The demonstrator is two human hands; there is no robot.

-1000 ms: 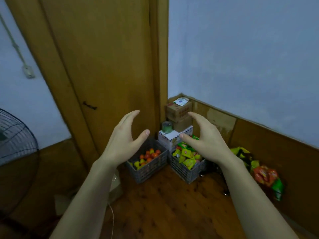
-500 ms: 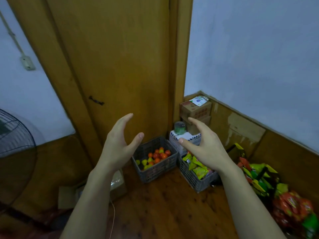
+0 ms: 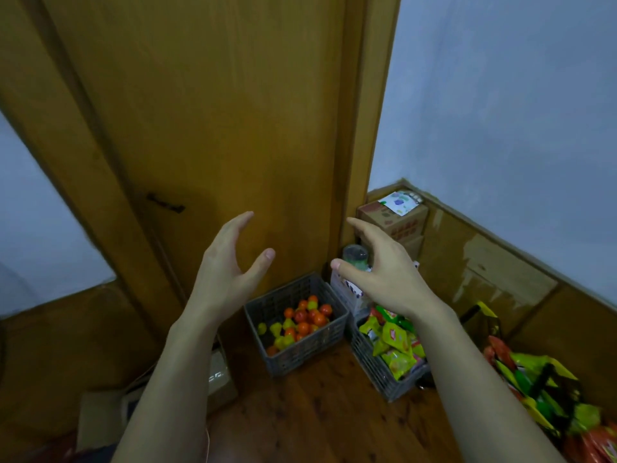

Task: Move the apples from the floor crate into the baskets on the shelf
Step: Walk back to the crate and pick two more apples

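Both hands, left hand (image 3: 223, 279) and right hand (image 3: 384, 279), hang wide and empty above the grey crate (image 3: 302, 354) of apples (image 3: 302, 320); I judge I'm reaching, lowering next to grasp fruit.

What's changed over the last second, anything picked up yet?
Nothing picked up. The view has swung left and closed in, so the fruit crate and the snack crate sit further right and larger. The left hand and right hand stay raised, open and empty, above the crates. The fruit lies as before.
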